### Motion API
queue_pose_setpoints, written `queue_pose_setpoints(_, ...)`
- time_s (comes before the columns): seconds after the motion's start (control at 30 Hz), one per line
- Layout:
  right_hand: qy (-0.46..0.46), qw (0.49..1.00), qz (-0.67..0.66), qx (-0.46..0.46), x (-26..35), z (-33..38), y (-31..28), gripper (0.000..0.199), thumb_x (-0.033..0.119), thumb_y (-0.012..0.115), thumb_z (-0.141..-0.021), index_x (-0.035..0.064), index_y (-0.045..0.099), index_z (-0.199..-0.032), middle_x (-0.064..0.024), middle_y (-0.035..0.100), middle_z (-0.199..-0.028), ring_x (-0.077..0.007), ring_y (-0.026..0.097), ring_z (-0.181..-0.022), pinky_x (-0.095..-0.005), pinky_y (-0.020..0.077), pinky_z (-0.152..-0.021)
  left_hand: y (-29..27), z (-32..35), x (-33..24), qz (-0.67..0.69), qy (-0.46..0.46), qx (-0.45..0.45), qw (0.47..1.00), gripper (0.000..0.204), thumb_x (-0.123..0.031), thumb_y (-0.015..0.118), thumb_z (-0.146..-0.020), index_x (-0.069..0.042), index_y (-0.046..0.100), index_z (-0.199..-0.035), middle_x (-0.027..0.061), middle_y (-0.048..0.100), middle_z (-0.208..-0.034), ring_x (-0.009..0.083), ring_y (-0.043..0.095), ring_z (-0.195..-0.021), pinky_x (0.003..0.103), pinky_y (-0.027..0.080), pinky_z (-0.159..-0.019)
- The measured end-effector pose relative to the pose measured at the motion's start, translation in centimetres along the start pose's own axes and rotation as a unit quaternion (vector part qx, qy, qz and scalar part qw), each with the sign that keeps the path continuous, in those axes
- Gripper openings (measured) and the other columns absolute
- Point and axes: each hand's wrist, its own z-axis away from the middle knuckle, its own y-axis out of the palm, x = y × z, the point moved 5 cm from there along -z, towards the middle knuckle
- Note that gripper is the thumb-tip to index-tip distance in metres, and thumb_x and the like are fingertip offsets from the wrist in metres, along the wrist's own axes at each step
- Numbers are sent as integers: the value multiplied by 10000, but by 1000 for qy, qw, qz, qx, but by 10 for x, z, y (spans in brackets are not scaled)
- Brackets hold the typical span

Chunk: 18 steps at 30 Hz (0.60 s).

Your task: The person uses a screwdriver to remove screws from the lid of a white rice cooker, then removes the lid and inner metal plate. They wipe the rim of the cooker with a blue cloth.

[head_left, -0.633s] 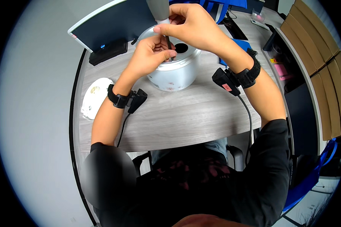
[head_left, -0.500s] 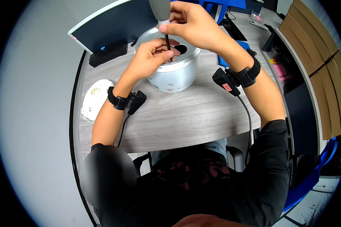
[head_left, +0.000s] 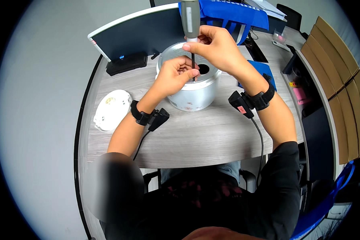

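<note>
A white, round appliance housing [head_left: 193, 98], like a rice cooker body, stands at the far middle of the desk, its silvery metal face up with a dark round hole [head_left: 203, 69]. My right hand [head_left: 216, 45] is closed round the pale collar of a grey-handled screwdriver [head_left: 191, 18], held upright with its dark shaft pointing down at the housing's near rim. My left hand [head_left: 176, 76] is closed at the lower shaft, thumb and fingertips pressed together over the rim. Whether a screw sits under the tip is hidden by these fingers.
A white oval cover [head_left: 113, 110] lies on the desk [head_left: 200, 140] at the left. Behind the housing are a monitor [head_left: 140, 34], a black box [head_left: 126, 64] and a blue bag [head_left: 232, 14]. A blue flat item [head_left: 262, 71] is beside my right forearm; cardboard boxes [head_left: 328, 56] stand far right.
The whole view has shifted, so the desk and housing appear lower and further right. Both hands keep their places at the screwdriver and the housing's rim.
</note>
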Motion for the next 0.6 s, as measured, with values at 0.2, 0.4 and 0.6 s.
queue_pose_setpoints(0.2, -38, 987, -157, 20, -10, -2, 3, 369, 215, 783, -865, -35, 657, -1106, -69, 679, -848, -113, 628, -759, -274, 515, -692, 4, 0, -8, 11, 0, 19, 1000, 159, -82, 571, -998, 29, 658, -1070, 97, 731, -942, 123, 663, -860, 257, 525, -766)
queue_pose_setpoints(0.4, -21, 999, 29, -35, 2, 2, 5, 477, 316, 852, -777, -40, 662, -1032, -89, 672, -814, -147, 628, -715, -300, 509, -639, -1, 1, -2, -11, -10, -38, 999, 110, -34, 636, -940, 49, 693, -986, 89, 731, -863, 118, 675, -776, 251, 532, -694)
queue_pose_setpoints(0.6, -15, 999, -36, -5, -1, 3, 4, 458, 240, 858, -774, -36, 651, -1076, -90, 700, -862, -155, 660, -764, -304, 539, -692, -3, -1, 6, -64, 13, -27, 998, 153, -80, 620, -978, 28, 644, -1083, 95, 727, -957, 126, 677, -809, 255, 536, -719)
